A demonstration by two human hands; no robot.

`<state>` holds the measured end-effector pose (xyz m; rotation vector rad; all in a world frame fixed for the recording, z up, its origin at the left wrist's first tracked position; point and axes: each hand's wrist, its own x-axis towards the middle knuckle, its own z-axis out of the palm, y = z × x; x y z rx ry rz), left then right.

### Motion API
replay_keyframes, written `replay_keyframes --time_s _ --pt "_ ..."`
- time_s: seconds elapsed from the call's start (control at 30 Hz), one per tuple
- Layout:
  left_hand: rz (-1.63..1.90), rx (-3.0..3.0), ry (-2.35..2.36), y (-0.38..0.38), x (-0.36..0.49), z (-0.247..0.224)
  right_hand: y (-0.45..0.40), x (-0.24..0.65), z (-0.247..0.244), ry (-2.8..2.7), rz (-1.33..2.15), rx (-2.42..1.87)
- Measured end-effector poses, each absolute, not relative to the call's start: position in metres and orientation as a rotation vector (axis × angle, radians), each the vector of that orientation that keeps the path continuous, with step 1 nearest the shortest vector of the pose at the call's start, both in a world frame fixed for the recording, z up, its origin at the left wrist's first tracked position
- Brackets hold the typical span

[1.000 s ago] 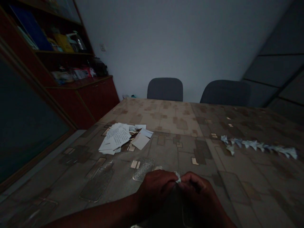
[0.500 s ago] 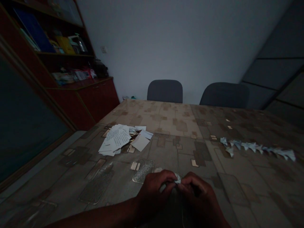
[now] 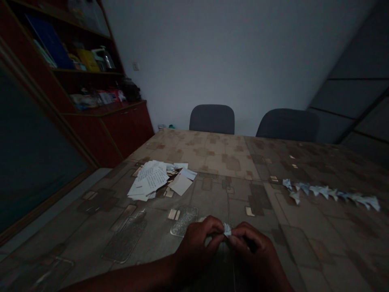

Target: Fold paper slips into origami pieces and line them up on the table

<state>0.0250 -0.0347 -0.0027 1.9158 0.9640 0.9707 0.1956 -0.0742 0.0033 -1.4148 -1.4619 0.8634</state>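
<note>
A small folded piece of white paper (image 3: 227, 230) is pinched between my two hands, just above the near part of the table. My left hand (image 3: 203, 239) grips it from the left with thumb and forefinger. From the right, my right hand (image 3: 253, 243) holds its other side between thumb and fingertips. Farther off on the right lies a row of folded paper pieces (image 3: 322, 191), pale and pointed. To the left rests a loose pile of paper sheets (image 3: 148, 180), some with printed text.
A patterned cloth covers the table (image 3: 212, 152). Two grey chairs (image 3: 212, 119) stand at its far side against the wall. On the left is a dark red cabinet (image 3: 127, 127) whose shelves hold a kettle (image 3: 107, 61) and other items. The room is dim.
Both hands keep hold of the folded paper, which now looks slightly turned and shows more of its pleats. The whole view has shifted slightly; the pile and the row lie as before.
</note>
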Motion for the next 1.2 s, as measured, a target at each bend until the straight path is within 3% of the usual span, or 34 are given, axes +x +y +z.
replay_keyframes --time_s 0.23,0.5,0.8,1.2 --pt "1.005 1.970 0.920 -0.036 0.024 -0.006 -0.074 0.198 0.001 -1.467 0.886 -1.415" --pt "0.973 1.746 0.909 -0.035 0.028 -0.003 -0.075 0.195 0.005 -1.579 0.671 -1.413" --pt "0.940 1.546 0.876 -0.037 0.029 0.006 -0.079 0.199 0.005 -1.453 0.823 -1.468" --pt "1.024 1.758 0.887 -0.039 0.026 0.009 -0.078 0.198 0.001 -1.488 0.971 -1.395"
